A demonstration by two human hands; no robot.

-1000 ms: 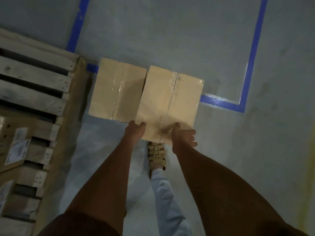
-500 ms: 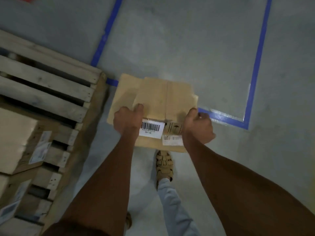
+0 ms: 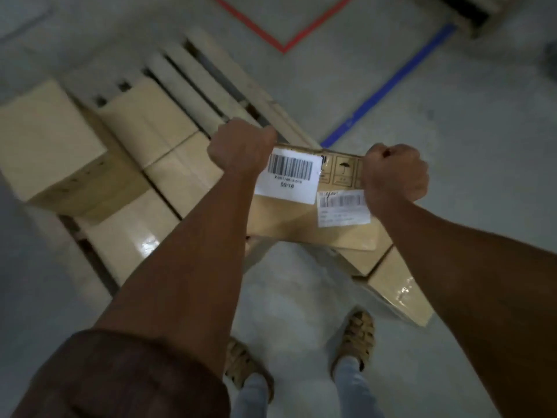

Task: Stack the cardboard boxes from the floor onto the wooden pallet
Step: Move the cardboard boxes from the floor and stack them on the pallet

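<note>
Lifted clear of the floor since a moment ago: the cardboard box (image 3: 304, 218), earlier resting beside a second box by the blue floor tape (image 3: 388, 86), now carried at chest level in front of the body. View swung round as well, from the tape corner toward the wooden pallet (image 3: 211, 76), now lying ahead and to the left. Pick-up therefore done; by the look of it, only the carry and the set-down left for this box.

Left hand (image 3: 241, 149) curled round the box's upper left corner, right hand (image 3: 394, 173) clenched round its upper right corner, both gripping tight. Labelled face turned up toward the camera, white barcode label (image 3: 289, 176) beside the left hand, smaller label (image 3: 343, 208) by the right. Long axis running left to right between the two hands, tilted slightly down to the right.

On the pallet already, several stacked boxes (image 3: 150, 125), bare slats remaining at the far end. Another box (image 3: 401, 288) low at the right, under the carried one.
</note>
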